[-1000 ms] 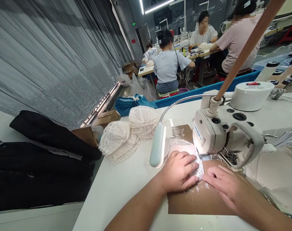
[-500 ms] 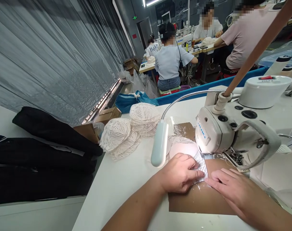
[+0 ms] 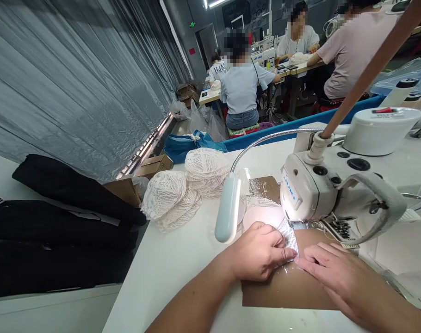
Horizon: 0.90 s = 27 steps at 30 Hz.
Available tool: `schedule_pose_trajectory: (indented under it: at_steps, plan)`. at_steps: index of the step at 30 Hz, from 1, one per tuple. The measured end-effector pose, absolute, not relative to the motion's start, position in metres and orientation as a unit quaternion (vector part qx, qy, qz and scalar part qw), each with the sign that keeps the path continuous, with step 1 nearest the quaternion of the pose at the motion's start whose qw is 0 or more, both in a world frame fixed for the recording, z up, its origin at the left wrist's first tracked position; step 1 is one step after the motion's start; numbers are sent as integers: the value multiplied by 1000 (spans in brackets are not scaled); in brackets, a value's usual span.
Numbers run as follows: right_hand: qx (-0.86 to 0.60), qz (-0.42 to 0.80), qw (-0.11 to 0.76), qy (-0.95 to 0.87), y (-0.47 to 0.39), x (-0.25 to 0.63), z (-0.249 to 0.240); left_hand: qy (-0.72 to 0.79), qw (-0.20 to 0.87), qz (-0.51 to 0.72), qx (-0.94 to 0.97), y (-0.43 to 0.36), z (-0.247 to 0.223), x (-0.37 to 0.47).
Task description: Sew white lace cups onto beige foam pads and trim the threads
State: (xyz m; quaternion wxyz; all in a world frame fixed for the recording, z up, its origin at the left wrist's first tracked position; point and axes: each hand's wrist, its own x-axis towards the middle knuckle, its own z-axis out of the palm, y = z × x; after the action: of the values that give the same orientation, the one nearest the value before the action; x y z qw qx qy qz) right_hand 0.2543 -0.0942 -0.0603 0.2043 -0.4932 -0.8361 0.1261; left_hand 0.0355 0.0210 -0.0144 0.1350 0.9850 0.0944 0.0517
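Note:
Under the sewing machine head (image 3: 297,185) lies a white lace bra cup (image 3: 289,235) with a smooth pale inner side. My left hand (image 3: 261,249) is closed on its near end, thumb and curled fingers pressing the lace. From the right, my right hand (image 3: 330,270) meets the same lace corner with its fingertips, the other fingers bent over the brown board (image 3: 280,289). Both hands sit close together in front of the needle area, which the machine head partly hides.
Stacked lace cups (image 3: 165,194) stand left on the white table (image 3: 169,263). A gooseneck lamp (image 3: 227,208) hangs near my left hand. Black garments (image 3: 58,226) lie at far left. Beyond a blue cloth edge, co-workers sit at other machines, one in a light blue shirt (image 3: 243,88).
The view has shifted slightly. Both hands keep nearly the same place on the lace cup. In the background, the co-worker in light blue has moved an arm and turned the head.

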Motion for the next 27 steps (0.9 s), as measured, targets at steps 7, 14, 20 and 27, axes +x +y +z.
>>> schedule_pose_trajectory:
  at_steps: [7, 14, 20, 27]
  plan:
    - [-496, 97, 213, -836, -95, 255, -56, 93, 131, 51, 986, 21, -14, 35]
    - [-499, 66, 214, -837, -94, 255, -53, 89, 128, 54, 986, 21, -14, 35]
    - [-501, 84, 215, -834, -95, 252, -56, 99, 137, 61, 984, 21, -13, 34]
    - [-492, 115, 215, -836, -94, 251, -53, 133, 151, 103, 974, 22, -15, 40]
